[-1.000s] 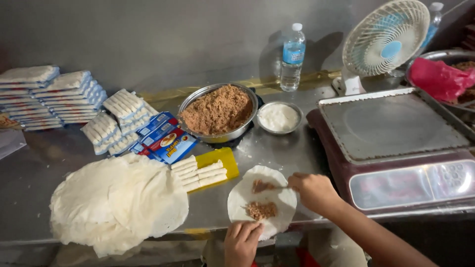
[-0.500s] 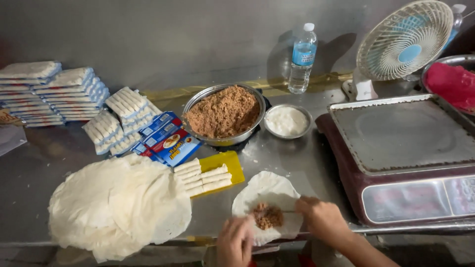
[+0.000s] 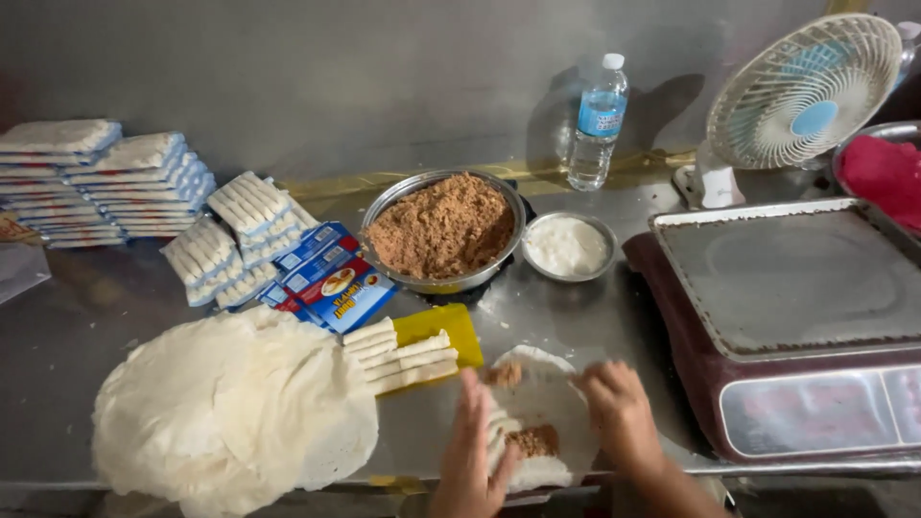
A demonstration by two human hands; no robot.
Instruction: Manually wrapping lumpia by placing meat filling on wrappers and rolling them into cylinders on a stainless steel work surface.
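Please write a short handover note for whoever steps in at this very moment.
Left hand: flat on the wrapper, pressing its left edge inward.
Right hand: on the wrapper's right edge.
Wrapper lies at the counter's front edge, brown filling on it, partly folded.
Done: filling placed. Left: finishing the fold.
Nearby: spare wrapper stack, cut strips, filling bowl.
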